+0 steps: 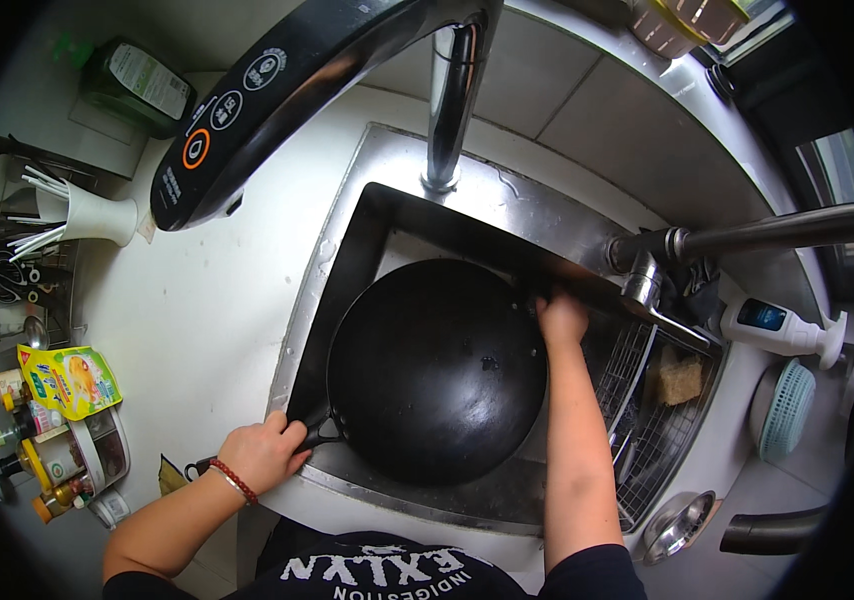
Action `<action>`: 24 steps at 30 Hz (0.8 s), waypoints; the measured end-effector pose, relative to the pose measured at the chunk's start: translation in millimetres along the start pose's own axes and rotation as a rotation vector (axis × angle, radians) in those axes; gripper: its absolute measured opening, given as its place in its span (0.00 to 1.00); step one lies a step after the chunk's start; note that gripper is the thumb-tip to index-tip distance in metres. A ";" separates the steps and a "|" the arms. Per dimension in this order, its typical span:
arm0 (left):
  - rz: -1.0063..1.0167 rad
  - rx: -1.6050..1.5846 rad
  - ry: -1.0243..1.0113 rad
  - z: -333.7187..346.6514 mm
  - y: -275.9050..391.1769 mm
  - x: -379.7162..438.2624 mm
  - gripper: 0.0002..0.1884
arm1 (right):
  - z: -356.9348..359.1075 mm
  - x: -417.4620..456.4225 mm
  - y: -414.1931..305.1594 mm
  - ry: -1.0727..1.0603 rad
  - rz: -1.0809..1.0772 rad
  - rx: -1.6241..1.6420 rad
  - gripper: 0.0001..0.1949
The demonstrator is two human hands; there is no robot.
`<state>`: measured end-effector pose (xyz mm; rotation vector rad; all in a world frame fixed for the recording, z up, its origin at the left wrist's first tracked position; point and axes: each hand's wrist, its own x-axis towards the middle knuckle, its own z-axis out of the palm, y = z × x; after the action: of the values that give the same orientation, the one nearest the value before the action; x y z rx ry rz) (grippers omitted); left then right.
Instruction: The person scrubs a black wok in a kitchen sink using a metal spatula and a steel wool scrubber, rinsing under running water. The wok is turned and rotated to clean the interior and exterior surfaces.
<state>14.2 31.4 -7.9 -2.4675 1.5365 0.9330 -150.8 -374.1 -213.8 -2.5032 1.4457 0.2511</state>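
Observation:
A black wok lies within the steel sink, with a few wet specks on its dark surface. My left hand, wearing a red bead bracelet and a silver bangle at the wrist, is closed around the wok's long handle over the sink's near-left edge. At the wok's far-right rim, beside two rivets, my right hand is curled against it. Its fingertips are hidden in the dark gap there.
A black faucet head overhangs the left counter, and a second tap stands at the right. Wire racks and a sponge occupy the sink's right side. Nearby are a spray bottle, a metal bowl and seasoning jars.

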 end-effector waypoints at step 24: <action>0.013 -0.011 0.009 2.4 -0.9 2.0 0.14 | 49.5 -50.4 49.8 0.254 0.127 0.496 0.20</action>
<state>14.5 31.1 -11.1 -2.4759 1.5566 0.9361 -220.4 -342.1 -253.7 -2.0947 1.5306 -0.3752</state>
